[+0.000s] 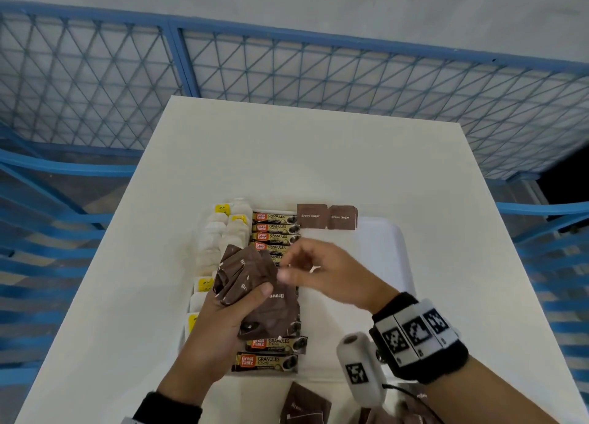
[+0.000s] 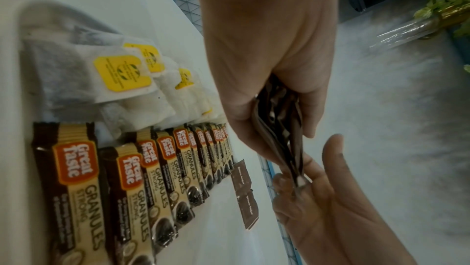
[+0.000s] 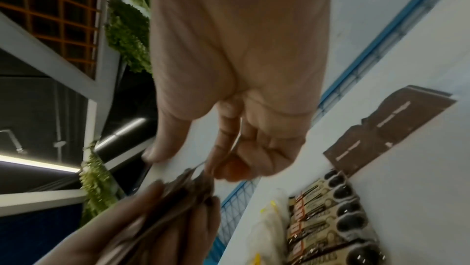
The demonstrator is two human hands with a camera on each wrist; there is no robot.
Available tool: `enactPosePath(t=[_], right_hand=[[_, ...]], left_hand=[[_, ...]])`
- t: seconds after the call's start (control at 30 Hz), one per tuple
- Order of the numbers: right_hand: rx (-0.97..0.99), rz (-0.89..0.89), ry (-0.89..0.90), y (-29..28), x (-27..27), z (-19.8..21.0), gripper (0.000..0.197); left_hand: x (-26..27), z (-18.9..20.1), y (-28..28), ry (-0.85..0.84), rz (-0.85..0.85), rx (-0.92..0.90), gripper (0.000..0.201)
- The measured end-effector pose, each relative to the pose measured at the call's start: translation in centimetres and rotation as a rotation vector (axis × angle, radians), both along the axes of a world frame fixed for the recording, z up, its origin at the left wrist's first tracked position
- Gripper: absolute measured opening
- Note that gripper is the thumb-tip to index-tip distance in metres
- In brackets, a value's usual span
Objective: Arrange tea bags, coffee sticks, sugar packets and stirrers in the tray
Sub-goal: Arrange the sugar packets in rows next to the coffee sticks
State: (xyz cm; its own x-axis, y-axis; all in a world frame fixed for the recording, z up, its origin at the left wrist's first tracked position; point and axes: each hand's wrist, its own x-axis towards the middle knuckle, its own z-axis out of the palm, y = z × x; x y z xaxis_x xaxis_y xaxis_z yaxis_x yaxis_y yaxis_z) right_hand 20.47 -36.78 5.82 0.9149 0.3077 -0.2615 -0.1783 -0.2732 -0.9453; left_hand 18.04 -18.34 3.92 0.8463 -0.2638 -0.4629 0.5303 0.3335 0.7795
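Observation:
My left hand (image 1: 255,296) grips a fanned bunch of brown sugar packets (image 1: 255,280) above the white tray (image 1: 382,248). My right hand (image 1: 288,269) meets the bunch from the right, thumb and curled fingers pinching one packet's edge (image 2: 301,182). In the tray, tea bags (image 1: 223,232) with yellow tags fill the left column. Coffee sticks (image 1: 275,229) lie in a row beside them. Two brown sugar packets (image 1: 326,216) lie flat side by side at the tray's far end, right of the sticks.
The tray sits on a white table (image 1: 318,153) with bare surface beyond it and to both sides. More brown sugar packets (image 1: 304,404) lie at the table's near edge. A blue mesh fence (image 1: 287,73) stands behind the table.

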Motion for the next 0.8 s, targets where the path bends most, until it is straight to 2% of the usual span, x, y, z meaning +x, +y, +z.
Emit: enactPosePath(t=[0.07,0.2,0.3,0.4,0.53,0.6,0.67,0.8], right_hand=[[0.005,0.052,0.038,0.5,-0.6,0.1,0.018],[0.057,-0.015,0.068,0.7,-1.0,-0.1,0.015],[0.208,-0.104,0.141,0.5,-1.2,-0.1,0.011],[0.302,-0.177,0.159,0.1,-1.4,0.1,0.009],[0.353,-0.252,0.164,-1.1,-1.3,-0.4,0.017],[0.387,-0.283,0.195,-1.9,-1.2,-0.7,0.025],[0.382,-0.323,0.225,-2.6,-1.0,-1.1,0.022],[0.276,-0.414,0.233,-4.2,-0.5,-2.1,0.014]], left_hand=[[0.0,0.2,0.0,-0.031,-0.006,0.017,0.079],[-0.2,0.4,0.2,-0.040,0.015,0.042,0.043],[-0.5,0.3,0.5,-0.028,0.041,0.053,0.046],[-0.6,0.2,0.7,0.022,0.079,0.067,0.038],[-0.7,0.3,1.0,0.006,0.048,0.054,0.060],[-0.6,0.2,1.2,0.003,0.064,0.053,0.059],[-0.7,0.0,1.4,-0.004,0.073,0.048,0.062],[-0.7,-0.2,1.7,-0.017,0.063,0.007,0.087]])
